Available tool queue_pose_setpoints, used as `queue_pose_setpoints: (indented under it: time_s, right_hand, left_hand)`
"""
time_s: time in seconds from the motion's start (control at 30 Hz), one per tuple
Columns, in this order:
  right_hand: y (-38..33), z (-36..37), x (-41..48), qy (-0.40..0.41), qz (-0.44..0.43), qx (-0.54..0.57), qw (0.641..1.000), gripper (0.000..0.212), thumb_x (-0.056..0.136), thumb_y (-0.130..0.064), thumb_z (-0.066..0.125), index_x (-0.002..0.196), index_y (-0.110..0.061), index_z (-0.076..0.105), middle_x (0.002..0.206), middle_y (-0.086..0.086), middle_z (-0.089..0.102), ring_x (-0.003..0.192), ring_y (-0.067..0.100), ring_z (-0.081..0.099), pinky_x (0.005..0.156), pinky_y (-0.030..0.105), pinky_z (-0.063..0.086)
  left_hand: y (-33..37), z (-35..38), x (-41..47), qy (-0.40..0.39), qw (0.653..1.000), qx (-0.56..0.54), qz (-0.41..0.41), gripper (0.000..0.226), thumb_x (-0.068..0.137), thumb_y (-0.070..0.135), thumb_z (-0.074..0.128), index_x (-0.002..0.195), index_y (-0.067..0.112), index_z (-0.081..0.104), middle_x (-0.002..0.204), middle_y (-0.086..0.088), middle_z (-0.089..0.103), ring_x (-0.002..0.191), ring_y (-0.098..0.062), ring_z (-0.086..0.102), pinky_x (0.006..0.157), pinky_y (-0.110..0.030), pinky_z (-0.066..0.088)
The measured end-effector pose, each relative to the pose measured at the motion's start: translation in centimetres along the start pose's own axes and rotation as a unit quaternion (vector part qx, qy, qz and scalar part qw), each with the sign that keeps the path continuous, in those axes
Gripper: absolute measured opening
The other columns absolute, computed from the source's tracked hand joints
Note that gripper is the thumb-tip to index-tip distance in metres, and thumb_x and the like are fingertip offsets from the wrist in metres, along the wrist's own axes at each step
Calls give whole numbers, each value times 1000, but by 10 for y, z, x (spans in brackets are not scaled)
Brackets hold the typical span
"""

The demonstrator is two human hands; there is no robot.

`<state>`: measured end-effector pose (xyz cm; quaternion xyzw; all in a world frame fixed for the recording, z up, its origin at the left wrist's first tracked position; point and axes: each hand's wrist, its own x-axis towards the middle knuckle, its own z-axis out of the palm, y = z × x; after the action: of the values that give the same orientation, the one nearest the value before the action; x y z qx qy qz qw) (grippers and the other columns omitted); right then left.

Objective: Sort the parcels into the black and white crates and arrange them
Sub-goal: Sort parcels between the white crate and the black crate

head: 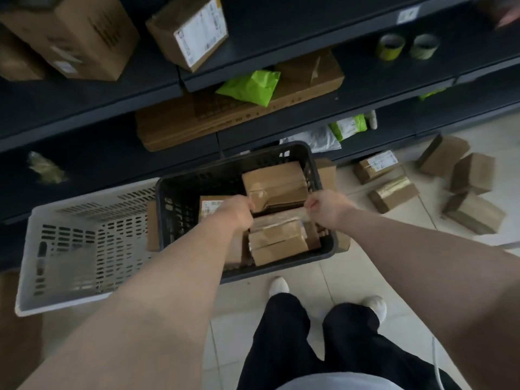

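A black crate [180, 198] stands on the floor in front of the shelves, with several brown cardboard parcels inside. Beside it on the left, a white crate [70, 249] lies tilted, and nothing shows inside it. My left hand [236, 213] and my right hand [327, 208] are both inside the black crate. Their fingers are curled on the two ends of a taped brown parcel [277, 235] near the crate's front. A second brown parcel [274, 182] lies just behind it. A labelled parcel [211, 205] is partly hidden under my left hand.
Several brown parcels [392, 192] lie loose on the tiled floor to the right. Dark shelves [84, 108] behind the crates hold cardboard boxes [188, 32], green mailer bags [250, 85] and two tape rolls [391, 46]. My feet [278, 285] stand just before the black crate.
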<state>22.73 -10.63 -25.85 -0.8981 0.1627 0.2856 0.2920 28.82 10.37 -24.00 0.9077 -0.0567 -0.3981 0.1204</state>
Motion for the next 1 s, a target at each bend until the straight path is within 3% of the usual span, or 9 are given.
queue_pose_setpoints:
  time_s: [0.13, 0.33, 0.5, 0.63, 0.83, 1.0]
  right_hand:
    - [58, -33, -25, 31, 29, 13, 999, 20, 88, -13, 54, 88, -26, 69, 109, -1, 67, 104, 20, 60, 88, 26, 49]
    - [191, -79, -64, 65, 99, 58, 991, 23, 88, -9, 53, 89, -22, 71, 112, 2, 68, 108, 22, 61, 92, 30, 50]
    - [279, -119, -80, 97, 158, 85, 979, 22, 88, -24, 57, 102, -17, 73, 110, 4, 68, 104, 26, 63, 91, 33, 52]
    - [307, -134, -71, 90, 164, 102, 977, 26, 88, -26, 56, 106, -15, 72, 111, 7, 68, 103, 28, 62, 92, 39, 53]
    - [320, -135, -26, 61, 161, 141, 975, 23, 89, -15, 55, 102, -21, 73, 112, 3, 64, 107, 24, 60, 92, 30, 50]
    - [323, -125, 35, 38, 168, 172, 970, 24, 88, -8, 53, 96, -19, 73, 114, 2, 67, 106, 21, 61, 92, 28, 50]
  left_hand:
    - [75, 24, 0, -5, 999, 20, 33, 43, 94, 9, 62, 137, 16, 57, 138, -6, 57, 127, -23, 52, 108, -30, 41]
    - [187, 81, -1, 4, 998, 41, 55, 39, 95, 9, 58, 134, 14, 57, 135, -10, 58, 124, -27, 55, 106, -34, 43]
    - [263, 117, 5, 4, 996, 60, 68, 46, 97, 9, 50, 142, 12, 47, 139, -12, 55, 128, -29, 51, 110, -37, 41]
    - [292, 138, 17, -13, 997, 63, 51, 47, 97, 11, 52, 143, 8, 43, 141, -14, 52, 130, -31, 49, 111, -39, 40]
    - [304, 152, 60, -18, 998, 53, 17, 51, 100, 15, 50, 148, 6, 36, 150, -15, 42, 137, -31, 42, 112, -37, 37]
    - [303, 151, 109, -29, 999, 28, -21, 51, 98, 15, 52, 146, 6, 39, 147, -15, 46, 133, -32, 46, 107, -36, 41]
